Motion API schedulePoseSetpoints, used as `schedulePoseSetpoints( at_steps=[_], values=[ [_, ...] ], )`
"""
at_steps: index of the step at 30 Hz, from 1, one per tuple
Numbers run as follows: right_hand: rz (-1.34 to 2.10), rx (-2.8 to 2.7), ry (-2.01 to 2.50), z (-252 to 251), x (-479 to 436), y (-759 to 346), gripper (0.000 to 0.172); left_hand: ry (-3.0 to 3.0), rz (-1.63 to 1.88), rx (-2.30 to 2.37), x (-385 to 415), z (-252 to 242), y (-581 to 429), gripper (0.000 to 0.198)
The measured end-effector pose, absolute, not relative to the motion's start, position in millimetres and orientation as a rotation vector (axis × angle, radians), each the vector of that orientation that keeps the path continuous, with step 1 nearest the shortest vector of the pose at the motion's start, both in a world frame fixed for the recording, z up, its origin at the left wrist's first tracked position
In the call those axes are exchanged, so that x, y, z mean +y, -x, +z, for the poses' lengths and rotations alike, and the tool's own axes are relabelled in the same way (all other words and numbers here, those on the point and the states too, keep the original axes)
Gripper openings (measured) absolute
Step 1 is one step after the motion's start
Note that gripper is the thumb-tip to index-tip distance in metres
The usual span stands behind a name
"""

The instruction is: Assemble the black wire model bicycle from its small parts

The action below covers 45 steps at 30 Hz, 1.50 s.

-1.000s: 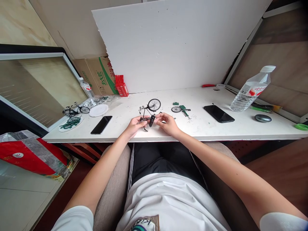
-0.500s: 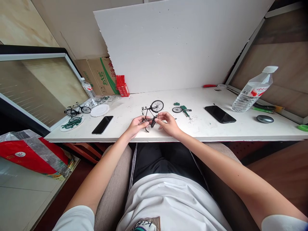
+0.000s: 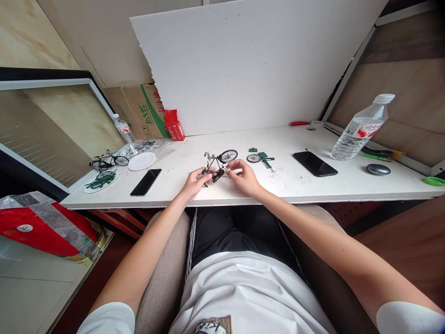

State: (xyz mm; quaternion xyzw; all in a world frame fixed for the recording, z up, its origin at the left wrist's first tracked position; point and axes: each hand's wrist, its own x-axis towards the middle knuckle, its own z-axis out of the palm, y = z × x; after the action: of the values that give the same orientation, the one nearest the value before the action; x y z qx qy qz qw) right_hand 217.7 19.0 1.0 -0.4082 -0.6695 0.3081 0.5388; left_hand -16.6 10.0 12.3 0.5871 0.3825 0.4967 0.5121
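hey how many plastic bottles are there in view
2: the left bottle, in front of the cardboard box, and the right bottle, near the grey oval object. Others could be hidden.

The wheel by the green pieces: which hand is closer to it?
Right. The right hand is just below the wheel in the picture, a little to its left. The left hand is farther left, holding the toy bike.
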Motion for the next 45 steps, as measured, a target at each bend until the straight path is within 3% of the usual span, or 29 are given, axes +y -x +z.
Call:
schedulePoseSetpoints(
  at_steps=[9, 15, 19, 25, 45],
  values=[
    [0.15, -2.163, 1.182, 23, 27, -253, 0.02, -1.473, 1.304, 1.002, 15, 3, 12, 0.042],
    [-0.035, -2.273, 1.306, 10, 26, -241, 0.017, -1.539, 1.369, 1.094, 13, -3, 7, 0.054],
    [0.065, -2.106, 1.292, 6, 27, -239, 0.016, -1.535, 1.397, 1.149, 12, -6, 5, 0.052],
    [0.256, -1.759, 0.848, 10, 19, -229, 0.024, -1.562, 1.437, 1.197, 14, -9, 4, 0.045],
    [0.171, -1.881, 0.719, 5, 3, -213, 0.018, -1.745, 1.418, 1.202, 9, -8, 4, 0.044]
  ],
)
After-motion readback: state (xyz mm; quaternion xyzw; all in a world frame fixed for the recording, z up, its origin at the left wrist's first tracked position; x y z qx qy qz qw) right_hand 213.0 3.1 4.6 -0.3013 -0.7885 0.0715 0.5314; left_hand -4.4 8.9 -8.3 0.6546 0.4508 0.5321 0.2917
